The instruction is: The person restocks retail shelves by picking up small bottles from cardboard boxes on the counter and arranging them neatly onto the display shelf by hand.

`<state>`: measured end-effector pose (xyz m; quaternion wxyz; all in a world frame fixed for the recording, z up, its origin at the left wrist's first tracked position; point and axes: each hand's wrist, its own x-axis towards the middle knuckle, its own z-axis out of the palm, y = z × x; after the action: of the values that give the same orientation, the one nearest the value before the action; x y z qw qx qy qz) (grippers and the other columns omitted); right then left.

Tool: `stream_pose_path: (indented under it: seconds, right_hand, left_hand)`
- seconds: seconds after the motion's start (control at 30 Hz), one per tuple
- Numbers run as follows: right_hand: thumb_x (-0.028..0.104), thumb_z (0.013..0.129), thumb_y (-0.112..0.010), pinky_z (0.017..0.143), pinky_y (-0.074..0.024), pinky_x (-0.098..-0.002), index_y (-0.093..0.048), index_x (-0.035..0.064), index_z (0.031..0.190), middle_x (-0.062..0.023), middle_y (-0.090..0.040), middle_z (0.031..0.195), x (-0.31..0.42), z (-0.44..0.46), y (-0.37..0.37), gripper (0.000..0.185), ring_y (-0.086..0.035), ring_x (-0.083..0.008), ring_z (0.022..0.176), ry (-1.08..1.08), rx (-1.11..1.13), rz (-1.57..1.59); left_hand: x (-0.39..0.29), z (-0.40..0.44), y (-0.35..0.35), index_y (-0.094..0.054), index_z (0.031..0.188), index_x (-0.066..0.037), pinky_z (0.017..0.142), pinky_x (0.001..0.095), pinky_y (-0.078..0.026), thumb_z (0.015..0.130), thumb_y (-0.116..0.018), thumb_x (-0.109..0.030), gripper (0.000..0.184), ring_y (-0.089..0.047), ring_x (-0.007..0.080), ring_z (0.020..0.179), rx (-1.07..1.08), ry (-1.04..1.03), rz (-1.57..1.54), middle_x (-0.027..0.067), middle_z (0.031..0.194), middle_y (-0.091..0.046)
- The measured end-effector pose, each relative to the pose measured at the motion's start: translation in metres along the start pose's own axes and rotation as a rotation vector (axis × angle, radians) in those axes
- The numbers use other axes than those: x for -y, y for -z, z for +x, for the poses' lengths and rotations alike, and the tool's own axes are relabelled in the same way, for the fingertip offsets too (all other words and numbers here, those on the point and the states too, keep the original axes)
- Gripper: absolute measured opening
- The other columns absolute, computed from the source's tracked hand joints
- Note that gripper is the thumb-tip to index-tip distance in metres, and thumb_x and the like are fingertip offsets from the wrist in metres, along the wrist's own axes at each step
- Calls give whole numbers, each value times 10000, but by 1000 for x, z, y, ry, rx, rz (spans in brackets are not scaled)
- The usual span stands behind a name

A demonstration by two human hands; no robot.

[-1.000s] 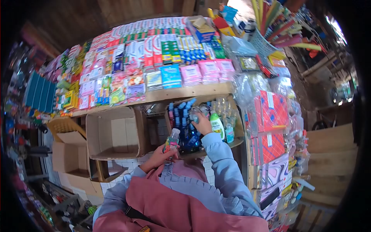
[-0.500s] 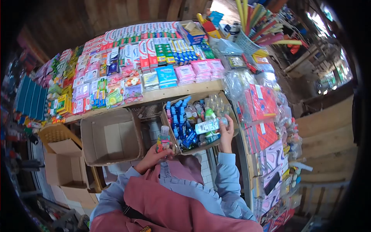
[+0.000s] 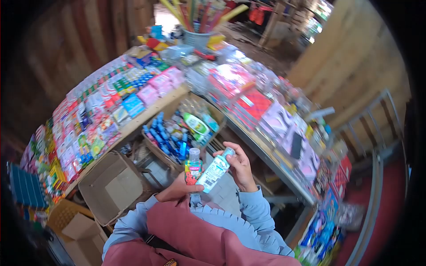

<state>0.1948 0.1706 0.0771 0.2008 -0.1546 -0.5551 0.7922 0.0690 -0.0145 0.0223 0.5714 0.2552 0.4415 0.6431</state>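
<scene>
My left hand [image 3: 178,188] is closed round a small clear bottle [image 3: 194,169] with a pink and red label, held upright. Beside it, my right hand [image 3: 241,167] grips the capped top of a pale teal and white bottle [image 3: 214,174], which tilts with its base toward my left fingers. Beyond both hands is a cardboard box [image 3: 159,153] of blue-capped bottles [image 3: 167,137] and a green and white bottle [image 3: 195,123].
An open cardboard box [image 3: 111,186] stands at the left. Packets fill the sloping display [image 3: 95,115] behind. A counter edge [image 3: 270,159] runs down the right, with red folders [image 3: 254,106] and a dark phone [image 3: 296,145].
The view has turned to the right. My right hand has come out of the bottle box with the teal bottle and brought it next to the one in my left hand.
</scene>
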Motion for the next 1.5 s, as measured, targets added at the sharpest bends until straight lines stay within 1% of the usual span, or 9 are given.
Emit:
stream_pose_path:
  seconds: [0.23, 0.37, 0.5, 0.63, 0.77, 0.93, 1.2, 1.33, 1.5]
  right_hand:
    - [253, 909, -569, 910, -435, -311, -422, 59, 1330, -139, -575, 1227, 36, -215, 29, 486, -570, -178, 1063, 158, -208, 73]
    - [233, 832, -666, 958, -417, -355, -458, 40, 1261, -171, -585, 1187, 42, -355, 20, 515, -570, -220, 1079, 133, -421, 49]
    - [106, 809, -686, 853, -484, -310, -498, 22, 1128, -109, -623, 1014, 16, -485, -2, 379, -605, -179, 961, 310, -841, 6]
    - [51, 792, -695, 677, -517, -272, -500, 17, 1071, -75, -608, 893, 12, -558, -59, 342, -616, -136, 777, 363, -1145, -18]
    - [8, 783, -695, 622, -496, -243, -492, 9, 1118, -45, -598, 858, -20, -584, -122, 392, -594, -106, 749, 505, -1375, -167]
    - [-21, 826, -645, 728, -490, -240, -528, -4, 1169, -57, -598, 933, -61, -625, -212, 363, -587, -98, 804, 391, -1508, -62]
    - [-79, 829, -597, 936, -464, -367, -532, 23, 1059, -185, -537, 1191, -70, -686, -378, 259, -531, -269, 1140, 531, -1474, -476]
    - [-152, 793, -554, 996, -414, -477, -515, 55, 991, -212, -531, 1193, -76, -704, -440, 289, -462, -397, 1223, 725, -1495, -540]
    - [-165, 781, -548, 984, -433, -469, -511, 63, 979, -222, -531, 1197, -81, -741, -492, 305, -482, -389, 1204, 789, -1564, -686]
  left_hand:
    - [60, -46, -111, -409, 1265, -24, 824, 270, -473, 768, -732, -90, 597, -583, 126, 974, 368, 133, -240, 60, 1083, -580]
    - [120, -93, -170, -349, 1308, -21, 813, 334, -515, 816, -678, -212, 622, -625, 236, 951, 631, 498, -509, 142, 1139, -564]
    - [133, -132, -238, -321, 1343, -27, 851, 375, -516, 831, -668, -241, 655, -629, 261, 959, 823, 673, -266, 159, 1172, -549]
    - [146, -167, -269, -301, 1389, -48, 825, 293, -491, 830, -686, -204, 696, -602, 160, 979, 1106, 600, -81, 89, 1124, -572]
    - [163, -207, -266, -396, 1331, -51, 855, 276, -472, 826, -692, -170, 597, -579, 131, 1002, 972, 873, 11, 57, 1139, -570]
    - [187, -270, -243, -409, 1297, -27, 887, 283, -458, 792, -709, -86, 591, -570, 146, 1033, 1004, 914, -43, 60, 1113, -592]
    - [172, -365, -248, -291, 1321, -15, 951, 363, -433, 612, -769, 123, 866, -542, 222, 1104, 1326, 647, -43, 154, 1164, -544]
    - [151, -407, -269, -339, 1269, -89, 922, 406, -461, 609, -788, 104, 821, -542, 247, 1113, 1527, 285, -110, 156, 1160, -549]
    - [154, -466, -293, -375, 1212, -80, 925, 412, -469, 609, -801, 83, 757, -556, 250, 1103, 1635, 23, -189, 160, 1150, -563]
